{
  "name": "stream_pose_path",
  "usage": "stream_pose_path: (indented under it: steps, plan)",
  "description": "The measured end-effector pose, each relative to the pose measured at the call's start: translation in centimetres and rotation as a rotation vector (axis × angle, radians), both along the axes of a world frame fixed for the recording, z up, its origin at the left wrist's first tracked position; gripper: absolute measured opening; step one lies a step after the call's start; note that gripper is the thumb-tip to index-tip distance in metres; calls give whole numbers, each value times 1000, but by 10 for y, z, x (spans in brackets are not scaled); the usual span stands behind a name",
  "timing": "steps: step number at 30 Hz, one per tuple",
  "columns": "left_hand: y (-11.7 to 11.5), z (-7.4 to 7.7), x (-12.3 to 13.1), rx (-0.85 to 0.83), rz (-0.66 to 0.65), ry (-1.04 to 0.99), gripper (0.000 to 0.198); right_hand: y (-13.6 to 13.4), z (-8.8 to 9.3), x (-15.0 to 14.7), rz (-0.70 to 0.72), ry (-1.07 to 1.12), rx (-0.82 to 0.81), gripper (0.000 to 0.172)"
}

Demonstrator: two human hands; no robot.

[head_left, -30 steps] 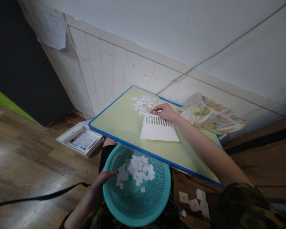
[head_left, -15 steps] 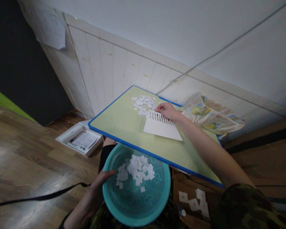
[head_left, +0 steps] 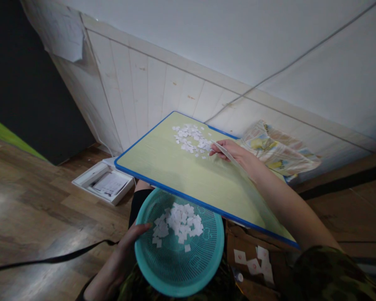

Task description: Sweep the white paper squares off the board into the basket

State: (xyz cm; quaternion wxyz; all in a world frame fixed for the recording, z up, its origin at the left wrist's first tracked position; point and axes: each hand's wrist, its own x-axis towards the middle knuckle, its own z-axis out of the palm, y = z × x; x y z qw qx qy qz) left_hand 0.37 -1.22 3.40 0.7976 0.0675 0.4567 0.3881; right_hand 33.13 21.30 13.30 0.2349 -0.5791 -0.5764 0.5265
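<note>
My right hand [head_left: 235,151] grips a thin white slotted card [head_left: 221,147] above the tabletop, and the card is turned nearly edge-on to me. Just left of the fingertips, small white paper pieces [head_left: 189,134] lie scattered on the yellow-green table [head_left: 156,156] with its blue edge. My left hand [head_left: 128,246] is closed on the left rim of a turquoise plastic basket [head_left: 218,251], its thumb over the rim. Inside the basket, toward the far side, sits a loose heap of white paper squares [head_left: 182,217]. The basket rests at my lap, against the near table edge.
A patterned cloth [head_left: 266,146] lies at the table's right rear, by the white panelled wall [head_left: 156,79]. An open white box [head_left: 103,184] stands on the wooden floor. Right of the basket, a cardboard box [head_left: 250,288] holds several white cards. A black strap [head_left: 65,257] crosses at left.
My right hand has turned the slotted card from facing me to nearly edge-on, shifting slightly right. More paper pieces show on the table near the fingers. The left hand and basket stay put.
</note>
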Motion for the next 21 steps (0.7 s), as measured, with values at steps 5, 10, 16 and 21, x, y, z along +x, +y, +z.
stream_pose_path:
  steps: [5,10,16,21]
  plan:
    - [0,-1,0,-1,33,31,64,-1,1,-2,8,89,-42,30]
    - [1,0,0,-9,33,-5,69,7,-3,-3,-17,75,-29,22]
    - [1,-1,0,-18,18,39,69,12,-8,-5,-61,-5,-48,15]
    - [0,-1,0,-20,24,-5,69,18,-14,-5,-137,63,12,17]
